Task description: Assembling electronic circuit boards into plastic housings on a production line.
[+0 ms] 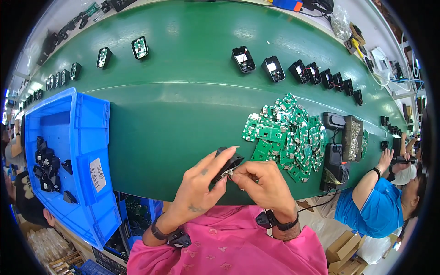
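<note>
My left hand (196, 185) is closed round a small black plastic housing (233, 162), held tilted above the front edge of the green table. Close against it, my right hand (266, 184) has its thumb and forefinger pinched together at the housing's lower side. A small silvery part (225, 174) shows between the two hands. What lies in the right fingertips is too small and covered to make out. Just beyond my right hand spreads a heap of green circuit boards (275, 134).
At left stands a blue bin (87, 137) with several black housings (48, 162) in it. Along the table's far side run open black cases (243, 59). Right of the boards are a black device (336, 167) and a box of small metal parts (353, 137). A co-worker (376, 206) sits at right.
</note>
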The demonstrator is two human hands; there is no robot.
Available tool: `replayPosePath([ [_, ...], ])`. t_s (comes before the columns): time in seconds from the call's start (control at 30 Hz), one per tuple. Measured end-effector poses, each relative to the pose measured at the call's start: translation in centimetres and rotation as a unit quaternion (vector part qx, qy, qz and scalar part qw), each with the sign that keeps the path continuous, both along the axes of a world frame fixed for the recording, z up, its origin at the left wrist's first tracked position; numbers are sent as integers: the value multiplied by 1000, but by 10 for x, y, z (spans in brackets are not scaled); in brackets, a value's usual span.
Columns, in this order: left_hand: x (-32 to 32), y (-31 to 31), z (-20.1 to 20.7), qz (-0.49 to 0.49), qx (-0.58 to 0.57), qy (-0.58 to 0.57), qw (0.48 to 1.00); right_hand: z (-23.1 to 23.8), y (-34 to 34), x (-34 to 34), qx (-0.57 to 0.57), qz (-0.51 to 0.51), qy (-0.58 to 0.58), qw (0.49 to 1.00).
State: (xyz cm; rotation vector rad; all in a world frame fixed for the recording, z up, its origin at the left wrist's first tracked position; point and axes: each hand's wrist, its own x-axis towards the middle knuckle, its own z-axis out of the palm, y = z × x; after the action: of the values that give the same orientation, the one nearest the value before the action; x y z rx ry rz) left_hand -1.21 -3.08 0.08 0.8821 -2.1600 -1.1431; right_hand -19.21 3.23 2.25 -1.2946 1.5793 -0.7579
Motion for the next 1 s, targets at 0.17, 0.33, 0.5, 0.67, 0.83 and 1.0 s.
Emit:
replayPosePath([
  [0.17, 3, 0, 3, 16, 203, 96, 974, -7, 4, 6, -132, -20, 5, 991],
  [0.33, 2, -2, 5, 7, 182, 86, 980, -2, 4, 7, -150, -3, 42, 988],
  [0.5, -1, 1, 5, 25, 83, 47, 995, -5, 3, 15, -176, -23, 76, 981],
  [0.67, 6, 2, -2, 23, 252, 120, 960, -3, 2, 8, -175, 7, 63, 983],
  [0.83, 5, 1, -1, 19, 233, 125, 964, -1, 2, 8, -176, 1, 52, 983],
  [1.0, 6, 1, 1, 10, 216, 115, 969, 3, 2, 8, -165, -2, 45, 985],
])
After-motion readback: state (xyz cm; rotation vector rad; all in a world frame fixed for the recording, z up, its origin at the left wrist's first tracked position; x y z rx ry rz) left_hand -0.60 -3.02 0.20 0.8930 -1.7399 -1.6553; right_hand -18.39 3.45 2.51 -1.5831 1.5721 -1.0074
